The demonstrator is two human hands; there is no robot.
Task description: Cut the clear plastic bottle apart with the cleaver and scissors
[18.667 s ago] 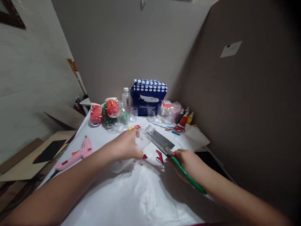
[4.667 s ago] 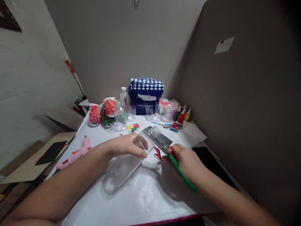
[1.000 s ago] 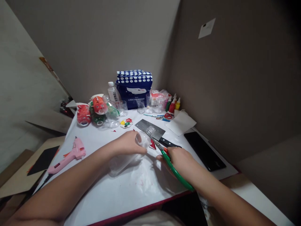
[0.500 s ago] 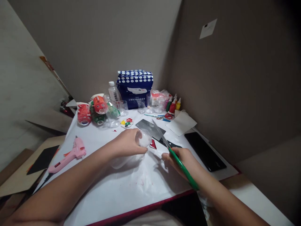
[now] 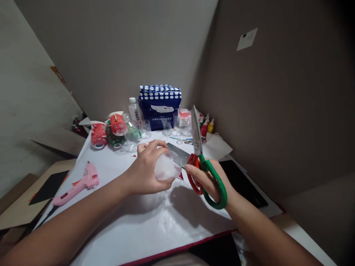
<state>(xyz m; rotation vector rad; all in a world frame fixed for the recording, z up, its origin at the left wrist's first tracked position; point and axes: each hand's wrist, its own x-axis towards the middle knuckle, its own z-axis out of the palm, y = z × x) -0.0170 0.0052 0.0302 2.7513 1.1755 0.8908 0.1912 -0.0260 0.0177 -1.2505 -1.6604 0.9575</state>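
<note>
My left hand [image 5: 145, 170] is wrapped round a clear plastic bottle [image 5: 167, 168], holding it lifted off the white-covered table [image 5: 155, 229] with its base turned towards me. My right hand [image 5: 208, 179] grips a pair of scissors [image 5: 200, 159] with one red and one green handle. The blades are closed and point straight up, just right of the bottle. A small red cut-out piece [image 5: 181, 177] peeps out on the table below the bottle.
A pink glue gun [image 5: 77, 183] lies at the left. At the back stand painted bottle figures [image 5: 112, 131], a blue dotted bag [image 5: 160, 105], clear cups [image 5: 166, 127] and paint bottles [image 5: 207, 125]. A cleaver [image 5: 177, 153], white paper [image 5: 217, 146] and a black phone [image 5: 241, 181] lie right.
The bottle has been lifted off the table and tipped so its base faces me. My right hand has raised the scissors from lying low and forward to standing upright.
</note>
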